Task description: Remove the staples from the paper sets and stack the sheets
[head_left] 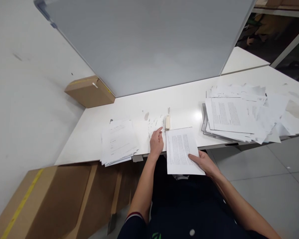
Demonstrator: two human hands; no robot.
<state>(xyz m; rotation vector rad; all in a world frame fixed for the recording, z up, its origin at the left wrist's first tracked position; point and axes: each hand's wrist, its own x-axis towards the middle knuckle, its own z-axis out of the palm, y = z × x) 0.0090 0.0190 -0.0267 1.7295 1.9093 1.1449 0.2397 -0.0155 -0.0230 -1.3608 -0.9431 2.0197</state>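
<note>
Printed white sheets [178, 149] lie partly over the table's front edge, pinched at their right side by my right hand [201, 161], its thumb on top. A small cream stapler [167, 122] stands on the table against the sheets' top left corner. Just left of it, my left hand [156, 141] rests near the table surface with its fingers partly apart and nothing in them. Left of that hand lies a stack of papers [121, 141], slightly fanned at its lower edge.
A large untidy paper pile [231, 114] covers the table's right part. A grey-white board [149, 46] stands along the back. One cardboard box [89, 93] sits at the back left corner; larger cardboard boxes [62, 196] stand below the table's left front edge.
</note>
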